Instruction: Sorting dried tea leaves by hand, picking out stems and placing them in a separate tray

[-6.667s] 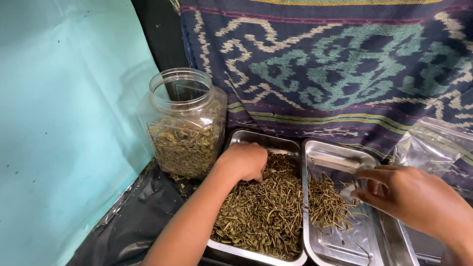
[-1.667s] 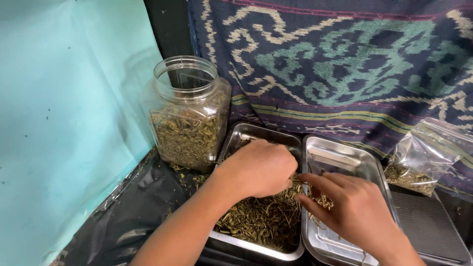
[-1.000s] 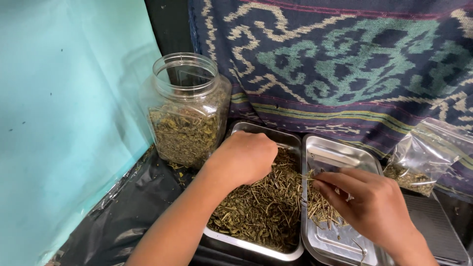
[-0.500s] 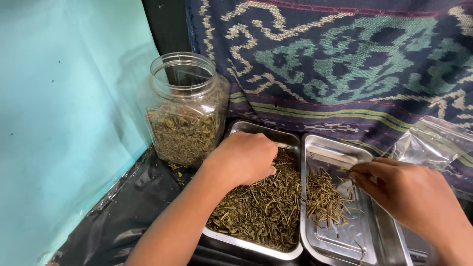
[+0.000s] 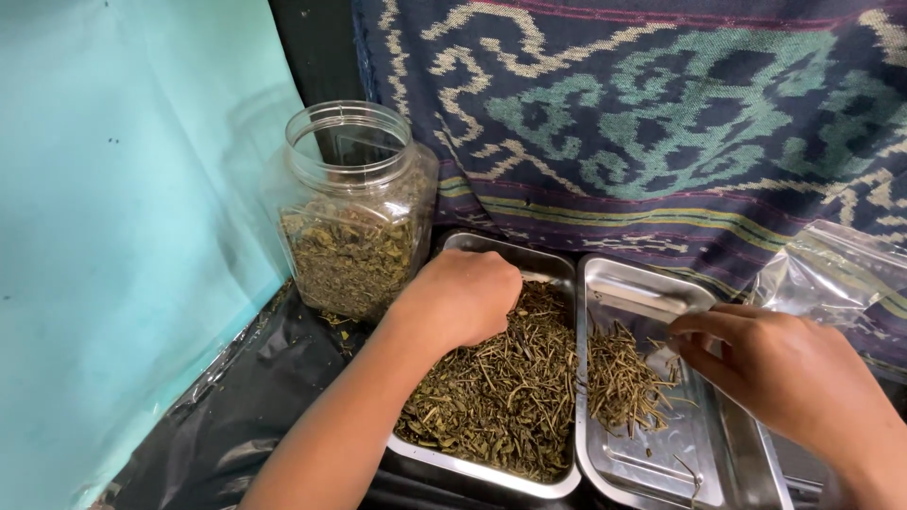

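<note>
Two steel trays sit side by side. The left tray (image 5: 487, 472) holds a heap of dried green leaves and stems (image 5: 501, 397). My left hand (image 5: 458, 297) rests knuckles-up on the far end of that heap, its fingertips buried in it. The right tray (image 5: 652, 463) is mostly bare, with a small pile of thin dried stems (image 5: 619, 382). My right hand (image 5: 784, 373) hovers over that tray's right side, fingers bent and slightly apart just right of the stems, with nothing visible between them.
An open clear plastic jar (image 5: 354, 212), half full of dried leaves, stands left of the trays. A clear plastic bag (image 5: 831, 274) lies at the right. A patterned woven cloth (image 5: 661, 123) hangs behind, a teal sheet (image 5: 123, 236) on the left, black plastic (image 5: 255, 406) underneath.
My right hand carried stems from the left tray to the right tray and drew back to the right. My left hand stayed on the heap, shifting slightly toward the far end.
</note>
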